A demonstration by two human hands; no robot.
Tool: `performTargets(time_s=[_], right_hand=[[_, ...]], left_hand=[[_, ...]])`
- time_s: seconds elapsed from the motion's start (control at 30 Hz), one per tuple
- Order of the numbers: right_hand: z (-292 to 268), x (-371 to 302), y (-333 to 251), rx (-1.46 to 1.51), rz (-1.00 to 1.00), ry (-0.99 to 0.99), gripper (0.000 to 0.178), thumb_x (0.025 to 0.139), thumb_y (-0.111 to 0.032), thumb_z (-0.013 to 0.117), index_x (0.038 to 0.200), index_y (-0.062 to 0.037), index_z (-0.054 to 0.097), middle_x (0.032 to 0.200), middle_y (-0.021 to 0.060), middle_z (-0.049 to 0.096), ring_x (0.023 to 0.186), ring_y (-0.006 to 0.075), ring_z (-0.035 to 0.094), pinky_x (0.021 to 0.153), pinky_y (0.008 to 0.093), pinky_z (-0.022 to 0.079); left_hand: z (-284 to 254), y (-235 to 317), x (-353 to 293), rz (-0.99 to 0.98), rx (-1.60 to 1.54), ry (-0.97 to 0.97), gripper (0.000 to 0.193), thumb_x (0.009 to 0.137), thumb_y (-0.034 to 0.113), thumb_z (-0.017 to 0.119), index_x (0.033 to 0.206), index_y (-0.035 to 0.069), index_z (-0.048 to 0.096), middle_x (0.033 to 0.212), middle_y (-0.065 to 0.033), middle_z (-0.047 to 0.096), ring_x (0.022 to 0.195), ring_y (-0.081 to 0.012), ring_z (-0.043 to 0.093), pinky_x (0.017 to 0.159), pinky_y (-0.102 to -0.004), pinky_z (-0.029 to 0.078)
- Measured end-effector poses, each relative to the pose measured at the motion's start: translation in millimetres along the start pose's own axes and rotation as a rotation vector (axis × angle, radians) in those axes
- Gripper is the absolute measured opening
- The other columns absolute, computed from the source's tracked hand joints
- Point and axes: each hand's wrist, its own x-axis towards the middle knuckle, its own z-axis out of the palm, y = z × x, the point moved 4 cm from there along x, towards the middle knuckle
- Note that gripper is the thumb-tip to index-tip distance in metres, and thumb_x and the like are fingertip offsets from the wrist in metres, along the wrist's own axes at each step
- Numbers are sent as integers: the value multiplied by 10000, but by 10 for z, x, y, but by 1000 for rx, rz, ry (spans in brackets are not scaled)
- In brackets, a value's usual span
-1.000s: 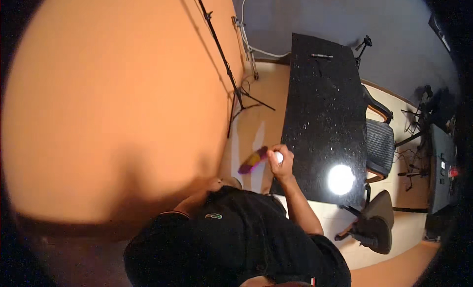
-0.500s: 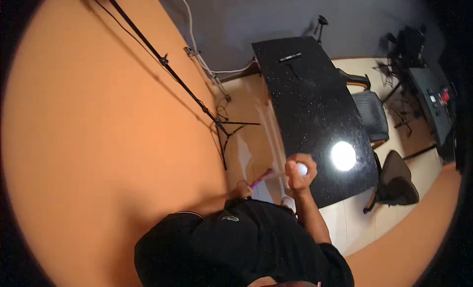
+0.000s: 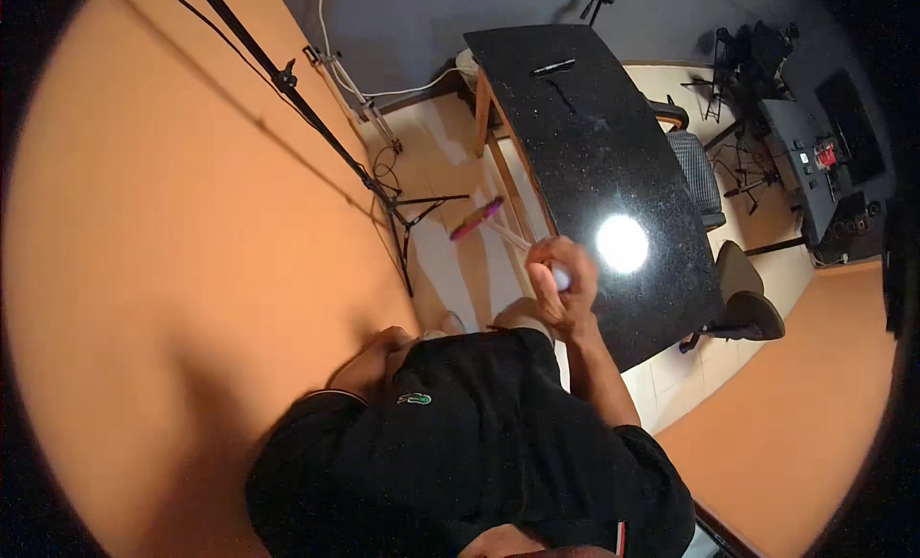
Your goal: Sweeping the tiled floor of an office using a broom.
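A black, speckled surface runs from upper centre to right of centre, carrying a round glare and, near its top end, a slim dark object. A grey mesh chair stands against its right edge; a brownish chair is lower down at right. A black tripod stand slants across upper left before an orange wall. A white cable curves at upper centre-left. At far right, a red item lies on a grey desk beside a dark screen.
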Motion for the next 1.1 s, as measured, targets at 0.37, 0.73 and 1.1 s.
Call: performTargets(time_s=[0.37,0.73,1.1], right_hand=[[136,-244,1246,-128,286,-59,110,819,-97,578,819,1,526,728,114,561,638,204,538,611,298,433],[-167,298,1501,-148,462,-94,220,797,-155,617,947,-22,526,827,157,600,697,286,599,613,325,466],[-652,-317,1178,-576,1284,-540,432,827,-208,548,1218,-66,430,844,255,614,760,376,618,634,424,477]], left_hand=[[-843,450,181,-182,-119,-27,288,795,279,526,924,43,630,883,-176,615,819,-323,580,725,-405,452],[-2034,1205,845,-167,53,210,327,806,312,527,901,20,639,850,-204,618,800,-351,587,702,-422,454],[-2662,1153,1533,-242,-522,133,289,808,304,544,804,23,609,685,-61,597,657,-190,562,617,-346,443]])
